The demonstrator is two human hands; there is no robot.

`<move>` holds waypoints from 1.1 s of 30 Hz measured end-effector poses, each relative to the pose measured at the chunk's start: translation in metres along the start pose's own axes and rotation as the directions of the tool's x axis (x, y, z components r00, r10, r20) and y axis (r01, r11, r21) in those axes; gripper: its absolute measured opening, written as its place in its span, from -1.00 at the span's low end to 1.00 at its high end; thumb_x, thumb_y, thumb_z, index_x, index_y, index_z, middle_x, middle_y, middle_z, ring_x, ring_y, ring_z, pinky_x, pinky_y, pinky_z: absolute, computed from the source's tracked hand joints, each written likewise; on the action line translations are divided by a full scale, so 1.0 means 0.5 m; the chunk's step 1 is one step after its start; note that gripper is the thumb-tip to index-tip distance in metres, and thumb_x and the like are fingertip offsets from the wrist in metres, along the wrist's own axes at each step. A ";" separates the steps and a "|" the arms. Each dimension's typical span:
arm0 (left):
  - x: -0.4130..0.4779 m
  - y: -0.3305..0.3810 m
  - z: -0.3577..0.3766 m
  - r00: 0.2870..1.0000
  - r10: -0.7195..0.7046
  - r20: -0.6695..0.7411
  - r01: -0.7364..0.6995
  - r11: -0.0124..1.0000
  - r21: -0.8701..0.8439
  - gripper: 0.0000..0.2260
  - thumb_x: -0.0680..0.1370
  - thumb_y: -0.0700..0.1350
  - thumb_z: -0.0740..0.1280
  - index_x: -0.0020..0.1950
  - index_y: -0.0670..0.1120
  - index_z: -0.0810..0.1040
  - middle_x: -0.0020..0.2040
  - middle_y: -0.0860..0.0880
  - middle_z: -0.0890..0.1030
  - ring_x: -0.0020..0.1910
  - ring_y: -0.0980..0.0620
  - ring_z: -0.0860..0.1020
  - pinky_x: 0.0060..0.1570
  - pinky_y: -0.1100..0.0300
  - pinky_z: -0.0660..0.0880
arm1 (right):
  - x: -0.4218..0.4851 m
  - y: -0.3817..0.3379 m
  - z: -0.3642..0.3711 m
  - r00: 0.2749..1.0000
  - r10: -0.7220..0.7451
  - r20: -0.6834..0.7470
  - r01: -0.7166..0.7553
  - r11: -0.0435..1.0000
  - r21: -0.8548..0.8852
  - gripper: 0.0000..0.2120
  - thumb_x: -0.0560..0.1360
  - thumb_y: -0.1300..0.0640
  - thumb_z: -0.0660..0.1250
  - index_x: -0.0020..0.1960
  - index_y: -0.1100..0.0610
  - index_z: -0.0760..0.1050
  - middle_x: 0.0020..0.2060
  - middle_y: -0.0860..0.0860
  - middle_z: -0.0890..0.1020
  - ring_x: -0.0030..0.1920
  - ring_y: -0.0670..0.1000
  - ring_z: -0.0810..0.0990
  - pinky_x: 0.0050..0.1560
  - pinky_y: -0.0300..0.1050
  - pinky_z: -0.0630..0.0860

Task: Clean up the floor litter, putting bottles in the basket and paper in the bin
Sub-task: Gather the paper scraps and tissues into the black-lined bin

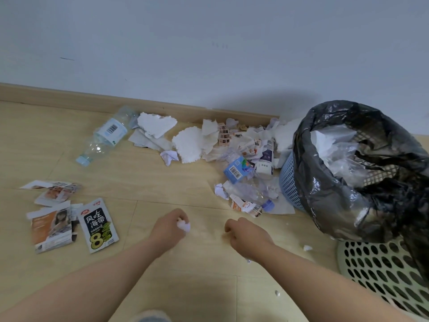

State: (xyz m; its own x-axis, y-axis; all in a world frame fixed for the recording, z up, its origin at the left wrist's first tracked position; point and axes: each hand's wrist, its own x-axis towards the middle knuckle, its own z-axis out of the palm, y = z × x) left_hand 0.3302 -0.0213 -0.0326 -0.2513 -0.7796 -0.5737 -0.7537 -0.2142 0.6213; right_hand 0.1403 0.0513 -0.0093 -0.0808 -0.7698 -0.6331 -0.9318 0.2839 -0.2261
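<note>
My left hand (170, 225) grips a small wad of white paper (184, 225) just above the wooden floor. My right hand (246, 233) is beside it, fingers curled down at the floor; what it holds is hidden. A clear plastic bottle (105, 135) lies at the back left. Another crushed clear bottle (251, 194) lies in the paper pile (199, 140) along the baseboard. The blue bin (290, 182) with a black bag (343, 189) stands at the right, partly filled. A pale green perforated basket (383, 275) sits at the lower right.
Torn flyers (51, 226) and a snack packet (98, 225) lie on the floor at the left. Small white paper scraps (307, 247) dot the floor near the basket. A wall and baseboard (69, 101) close off the back.
</note>
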 end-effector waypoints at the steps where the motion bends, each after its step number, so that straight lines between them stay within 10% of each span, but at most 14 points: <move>1: 0.007 0.028 -0.002 1.000 -0.021 0.002 0.021 0.997 -0.078 -0.81 0.46 -0.25 0.30 -0.27 0.02 0.46 -0.26 -0.03 0.51 -0.37 0.01 0.46 -0.47 0.30 0.36 | 0.000 0.008 -0.006 1.000 0.017 -0.026 -0.017 1.000 0.001 -0.73 0.58 0.17 0.06 0.21 0.02 0.41 0.16 0.05 0.43 0.06 0.12 0.53 -0.11 -0.13 0.38; 5: 0.027 0.159 0.003 0.994 0.079 0.080 -0.068 0.988 -0.137 -0.78 0.45 -0.33 0.23 -0.29 -0.03 0.45 -0.19 -0.01 0.51 -0.32 0.02 0.42 -0.36 0.20 0.42 | -0.001 0.050 -0.039 0.990 0.105 -0.090 -0.099 0.992 0.073 -0.94 0.53 0.07 0.20 -0.10 0.03 0.35 0.18 0.04 0.40 -0.06 0.03 0.44 -0.08 -0.11 0.43; 10: 0.044 0.260 0.027 0.985 0.122 0.120 -0.112 0.990 -0.085 -0.79 0.52 -0.28 0.18 -0.28 -0.05 0.40 -0.22 -0.04 0.46 -0.27 -0.03 0.44 -0.39 0.18 0.41 | -0.008 0.077 -0.094 0.965 0.192 -0.179 -0.143 0.956 0.257 -0.72 0.48 0.04 0.30 -0.29 0.03 0.23 -0.09 -0.01 0.45 -0.16 0.05 0.51 -0.23 -0.13 0.38; 17: 0.025 0.414 -0.018 0.960 0.241 -0.144 -0.265 0.948 -0.175 -0.84 0.50 -0.26 0.11 -0.21 -0.11 0.42 -0.33 -0.08 0.38 -0.38 -0.03 0.29 -0.36 0.17 0.19 | -0.051 0.021 -0.196 0.863 0.106 -0.494 0.175 0.855 0.489 -0.78 0.48 0.18 0.26 -0.26 0.07 0.25 -0.37 -0.04 0.39 -0.31 0.02 0.38 -0.29 -0.12 0.36; 23: -0.029 0.571 -0.056 0.954 0.264 -0.145 -0.300 0.880 -0.368 -0.77 0.53 -0.09 0.12 -0.31 -0.11 0.40 -0.44 0.03 0.43 -0.45 0.03 0.25 -0.39 0.20 0.16 | -0.133 0.054 -0.366 0.690 0.321 -0.648 0.376 0.606 0.701 -0.83 0.43 0.24 0.25 -0.25 0.06 0.30 -0.38 -0.03 0.41 -0.39 -0.02 0.39 -0.34 -0.13 0.40; 28: -0.063 0.652 0.004 0.978 0.204 0.048 -0.137 0.796 -0.589 -0.86 0.54 -0.19 0.09 -0.18 -0.13 0.38 -0.29 -0.02 0.37 -0.46 0.08 0.18 -0.61 0.40 0.08 | -0.171 0.192 -0.421 0.488 0.596 -0.637 0.269 0.592 0.760 -0.93 0.46 0.22 0.19 -0.19 0.13 0.32 -0.40 -0.04 0.37 -0.48 -0.06 0.37 -0.40 -0.13 0.35; 33: -0.089 0.662 0.098 0.970 0.108 0.218 0.043 0.807 -0.588 -0.91 0.53 -0.27 0.18 -0.06 -0.09 0.37 -0.25 -0.04 0.28 -0.31 0.05 0.26 -0.53 0.27 0.11 | -0.154 0.279 -0.400 0.519 0.777 -0.357 0.177 0.311 0.934 -0.83 0.47 0.21 0.16 -0.29 0.11 0.25 -0.35 0.02 0.35 -0.45 -0.01 0.34 -0.46 -0.18 0.23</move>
State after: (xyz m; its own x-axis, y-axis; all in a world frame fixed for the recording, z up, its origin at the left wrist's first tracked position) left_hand 0.0621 -0.0286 0.1724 -0.4579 -0.6506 -0.6058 -0.2620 -0.5524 0.7913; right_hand -0.0545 0.0360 0.1561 -0.8921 -0.3831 -0.2396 0.0262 0.4855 -0.8738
